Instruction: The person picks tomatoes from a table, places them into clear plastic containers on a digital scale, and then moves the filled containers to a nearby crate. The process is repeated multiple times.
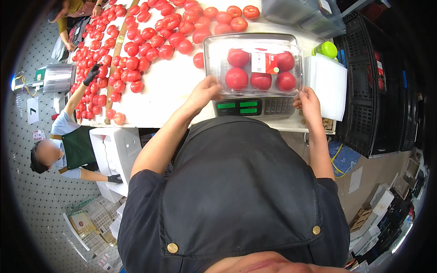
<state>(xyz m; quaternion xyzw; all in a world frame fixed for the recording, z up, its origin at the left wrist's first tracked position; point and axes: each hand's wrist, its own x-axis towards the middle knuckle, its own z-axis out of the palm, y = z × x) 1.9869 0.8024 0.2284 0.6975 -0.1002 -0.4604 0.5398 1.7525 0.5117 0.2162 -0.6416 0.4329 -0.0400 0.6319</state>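
Note:
A clear plastic clamshell box [245, 75] holds several red tomatoes [236, 78] and bears a white and red label [264, 63] on its lid. It lies over the steel pan [251, 37] of a digital scale. At its near left corner, my left hand [206, 91] pinches the rim. My right hand [307, 101] grips the near right corner with bent fingers. Below the box, the scale's display [238, 107] glows green, with its keypad [280, 106] alongside.
Loose tomatoes [166, 52] cover the table's left and far parts, split by a wooden strip [117, 47]. White foam sheets [327, 87], a green-lidded container [328, 50] and stacked clear boxes [300, 13] stand right. Black crates [358, 85] rise beyond. Two co-workers [76, 146] are at left.

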